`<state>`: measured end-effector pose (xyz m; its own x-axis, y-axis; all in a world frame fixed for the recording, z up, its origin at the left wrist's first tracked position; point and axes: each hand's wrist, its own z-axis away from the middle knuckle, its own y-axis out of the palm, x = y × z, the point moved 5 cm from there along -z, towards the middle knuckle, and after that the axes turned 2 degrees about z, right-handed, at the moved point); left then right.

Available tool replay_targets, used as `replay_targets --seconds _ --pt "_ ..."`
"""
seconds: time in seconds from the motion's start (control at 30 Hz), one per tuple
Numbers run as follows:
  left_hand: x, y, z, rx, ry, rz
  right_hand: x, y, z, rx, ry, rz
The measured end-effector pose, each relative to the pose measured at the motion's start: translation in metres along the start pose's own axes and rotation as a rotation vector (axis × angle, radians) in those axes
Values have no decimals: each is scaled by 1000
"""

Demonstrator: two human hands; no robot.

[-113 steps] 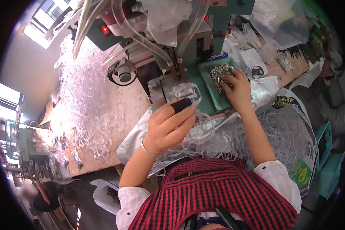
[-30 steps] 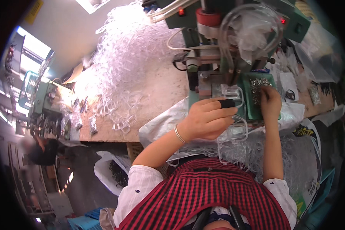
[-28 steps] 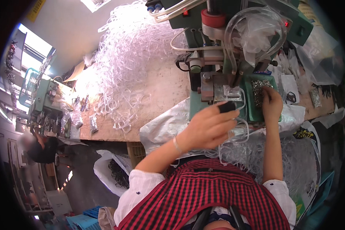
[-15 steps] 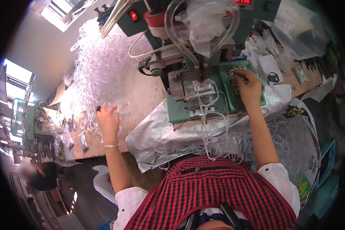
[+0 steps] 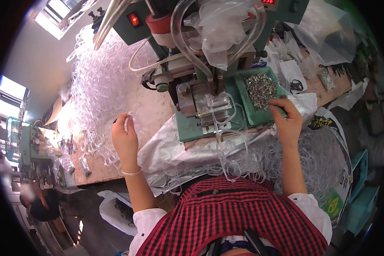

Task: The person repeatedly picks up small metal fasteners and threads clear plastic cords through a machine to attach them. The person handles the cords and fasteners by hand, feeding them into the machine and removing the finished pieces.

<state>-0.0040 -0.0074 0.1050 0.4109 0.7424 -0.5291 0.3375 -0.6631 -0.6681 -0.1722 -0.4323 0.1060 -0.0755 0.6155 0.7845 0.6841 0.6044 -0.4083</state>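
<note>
My left hand [image 5: 125, 141] is raised over the table's left part, with thumb and fingertips pinched on a clear plastic strap [image 5: 135, 109] that shows only faintly. My right hand [image 5: 289, 123] is at the near right edge of a green tray [image 5: 252, 118]. Its thumb and forefinger are brought together; whatever is between them is too small to make out. Inside the tray lies a heap of small silvery metal pieces [image 5: 260, 90]. Left of it stands a green press machine [image 5: 187, 130], with clear straps [image 5: 226, 123] hanging from its work block [image 5: 213, 104] toward my apron.
A large pile of clear straps [image 5: 102, 72] covers the table's far left. More straps [image 5: 311, 158] fill a sack at my right. Scissors [image 5: 297, 85] and plastic bags lie beyond the tray. Another person [image 5: 42, 202] sits at the lower left.
My right hand has drawn back from the metal pieces to the tray's near edge. My left hand's spread fingers have come together in a pinch. The view has shifted slightly.
</note>
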Motion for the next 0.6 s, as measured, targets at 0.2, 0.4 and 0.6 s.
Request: replay_targets --seconds 0.2,0.4,0.6 --pt "18 33 -6 95 -433 737 61 78 -50 254 6 -354" --pt "11 54 33 -57 -397 852 53 104 -30 204 143 -580" --pt "-136 -14 -16 -215 171 1262 68 103 -37 266 210 -708"
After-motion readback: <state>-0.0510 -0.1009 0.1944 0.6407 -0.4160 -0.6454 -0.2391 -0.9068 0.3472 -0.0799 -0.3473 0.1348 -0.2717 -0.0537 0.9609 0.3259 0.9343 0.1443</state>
